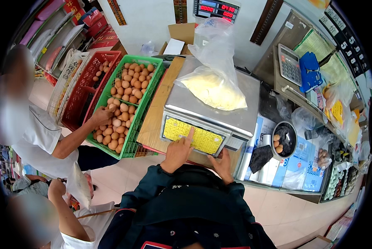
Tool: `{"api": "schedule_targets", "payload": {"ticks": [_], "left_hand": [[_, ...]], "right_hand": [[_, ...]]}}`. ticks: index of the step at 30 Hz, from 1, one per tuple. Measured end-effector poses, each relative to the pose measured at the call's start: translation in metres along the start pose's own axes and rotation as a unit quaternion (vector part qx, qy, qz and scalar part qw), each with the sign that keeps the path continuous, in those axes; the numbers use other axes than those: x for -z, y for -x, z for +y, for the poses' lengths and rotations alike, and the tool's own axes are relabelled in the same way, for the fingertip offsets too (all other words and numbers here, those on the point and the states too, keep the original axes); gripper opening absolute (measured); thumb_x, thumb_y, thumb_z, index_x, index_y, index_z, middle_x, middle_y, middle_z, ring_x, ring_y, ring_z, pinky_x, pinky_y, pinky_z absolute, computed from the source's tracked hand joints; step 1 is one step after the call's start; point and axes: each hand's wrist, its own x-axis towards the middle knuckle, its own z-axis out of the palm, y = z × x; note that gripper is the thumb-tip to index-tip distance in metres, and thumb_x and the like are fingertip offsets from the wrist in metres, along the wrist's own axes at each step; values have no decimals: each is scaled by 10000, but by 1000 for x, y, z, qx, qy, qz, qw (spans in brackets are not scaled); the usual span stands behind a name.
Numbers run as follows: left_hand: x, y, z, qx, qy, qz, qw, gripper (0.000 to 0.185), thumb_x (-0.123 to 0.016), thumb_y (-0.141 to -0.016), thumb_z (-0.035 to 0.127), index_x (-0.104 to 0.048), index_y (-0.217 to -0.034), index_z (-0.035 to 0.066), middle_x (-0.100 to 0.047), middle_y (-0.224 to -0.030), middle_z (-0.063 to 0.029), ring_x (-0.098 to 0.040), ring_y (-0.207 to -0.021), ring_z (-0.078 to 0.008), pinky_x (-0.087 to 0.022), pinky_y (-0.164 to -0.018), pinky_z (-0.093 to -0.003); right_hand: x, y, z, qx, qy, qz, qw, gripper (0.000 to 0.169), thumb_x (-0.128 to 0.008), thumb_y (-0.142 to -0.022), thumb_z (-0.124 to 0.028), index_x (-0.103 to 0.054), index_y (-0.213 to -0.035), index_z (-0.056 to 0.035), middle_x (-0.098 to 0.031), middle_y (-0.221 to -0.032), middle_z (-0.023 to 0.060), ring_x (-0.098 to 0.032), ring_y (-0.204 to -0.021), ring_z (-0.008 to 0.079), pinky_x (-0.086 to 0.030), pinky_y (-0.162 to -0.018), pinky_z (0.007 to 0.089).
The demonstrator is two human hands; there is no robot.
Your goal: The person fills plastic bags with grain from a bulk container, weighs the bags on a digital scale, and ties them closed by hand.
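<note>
A label-printing scale (251, 90) with a flat metal pan stands before me. On its pan rests a clear plastic bag (209, 62) with pale yellow powder or meal (212, 88) inside, its top bunched upward. My left hand (178, 152) has its index finger extended onto the yellow keypad (204, 140) at the scale's front; its other fingers are curled and hold nothing visible. At the front right corner of the scale is my right hand (223, 166), thumb and fingers apart near the printer side. Behind the bag, the scale's lit display (217, 9) shows red digits.
Left of the scale, a green plastic crate (156, 71) holds many brown eggs; another person's hand (103, 116) is among them. A red crate (75, 105) stands beyond. To the right are a metal bowl (293, 137) with three eggs, a calculator (288, 63) and a glass-topped counter (276, 183).
</note>
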Motion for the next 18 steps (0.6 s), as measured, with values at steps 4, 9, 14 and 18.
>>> {"api": "schedule_targets", "payload": {"ticks": [4,9,14,18], "left_hand": [[-4,-1,1,2,-16,20,1000,775,-652,-771,227,-274,-1425,55,-554,-714,-68,-571,-625,-220,-474,-559,-338],[-2,-3,7,67,-21,-81,994,735,-622,-806,218,-265,-1432,70,-594,-706,-91,-587,-613,-250,-476,-545,-365],[14,0,1,51,115,-40,991,530,-598,-846,196,-405,-1325,77,-632,-753,-121,-611,-663,-293,-471,-556,-384],[30,-2,-5,16,154,11,988,317,-628,-824,186,-554,-1105,60,-598,-771,-123,-568,-697,-303,-446,-605,-387]], "right_hand": [[-3,-3,7,11,-17,-5,1000,489,-766,-710,-149,-504,-1082,32,-523,-942,141,-582,-818,259,-488,-711,337],[2,-2,14,-7,-49,-13,999,489,-768,-699,-127,-513,-1091,17,-540,-948,138,-585,-802,237,-491,-708,324],[2,3,21,-23,-33,19,999,349,-729,-743,-92,-540,-1015,20,-617,-875,102,-605,-765,172,-485,-668,285],[-9,2,25,-42,-84,66,993,258,-709,-743,-94,-553,-918,14,-600,-819,119,-581,-734,178,-456,-638,290]]}}
